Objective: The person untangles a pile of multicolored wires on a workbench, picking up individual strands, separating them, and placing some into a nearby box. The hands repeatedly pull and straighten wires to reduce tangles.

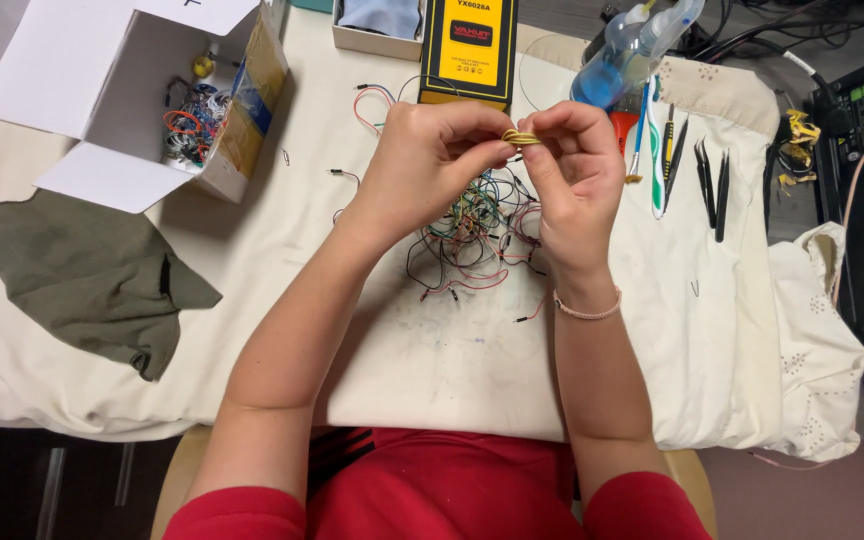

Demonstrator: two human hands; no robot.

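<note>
My left hand (422,165) and my right hand (574,175) meet above the table's middle, fingertips pinched together on a small coiled yellow wire (520,136). Both hands grip it between thumb and fingers. Under the hands lies a tangled pile of thin jumper wires (472,235) in red, green, blue and black, partly hidden by my palms. A thin pink bracelet circles my right wrist.
An open white cardboard box (102,110) holding more coloured wires stands at the back left. An olive cloth (92,270) lies left. A yellow box (469,50), a blue spray bottle (617,55), a toothbrush (656,150) and black tweezers (712,185) sit at the back right on the white cloth (432,370).
</note>
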